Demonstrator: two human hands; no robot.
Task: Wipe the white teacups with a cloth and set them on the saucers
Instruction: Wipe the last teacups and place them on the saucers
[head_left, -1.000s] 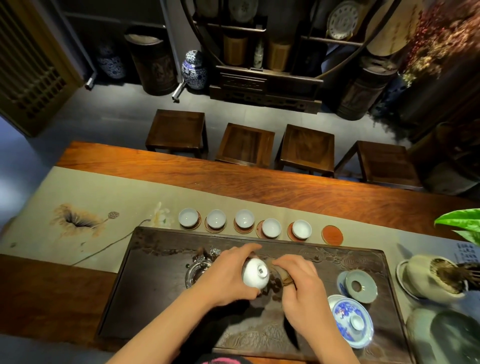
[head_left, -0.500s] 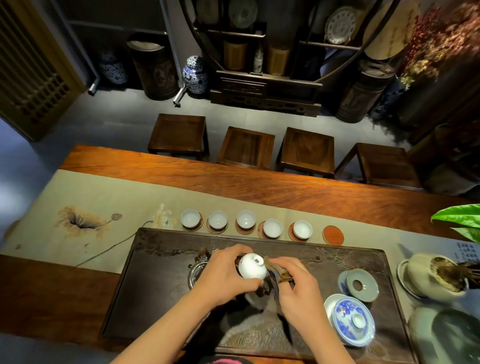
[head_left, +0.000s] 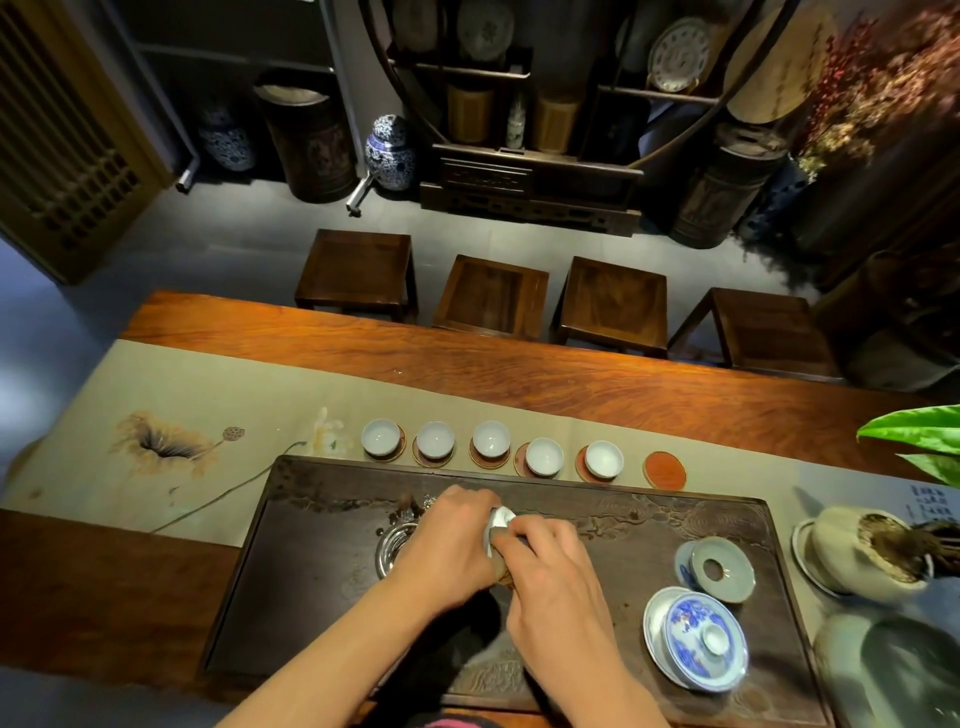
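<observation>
Gripping the white teacup (head_left: 500, 519) with my left hand (head_left: 451, 545), I have its fingers curled round the cup's body, so only a sliver of glossy white porcelain shows between my hands. My right hand (head_left: 551, 564) is closed on a brownish cloth (head_left: 503, 569) pressed against the cup; little of the cloth is visible. Both hands meet above the middle of the dark carved tea tray (head_left: 322, 597).

Counting outward: five more white teacups (head_left: 491, 437) stand upright in a row just beyond the tray's far edge, each on a round reddish saucer, two of them sitting off-centre. One sixth saucer (head_left: 664, 469) at the row's right end is bare. On the tray's right part I see one blue-and-white lidded bowl (head_left: 696, 638) and one pale ring-shaped holder (head_left: 722, 568); a metal strainer (head_left: 390, 543) lies just left of my left hand.

The tray rests on a beige runner (head_left: 156, 395) painted with a lotus, laid along a reddish wooden table (head_left: 571, 379). Four dark stools (head_left: 492, 291) stand behind it, and a dim shelf with plates and jars beyond.
</observation>
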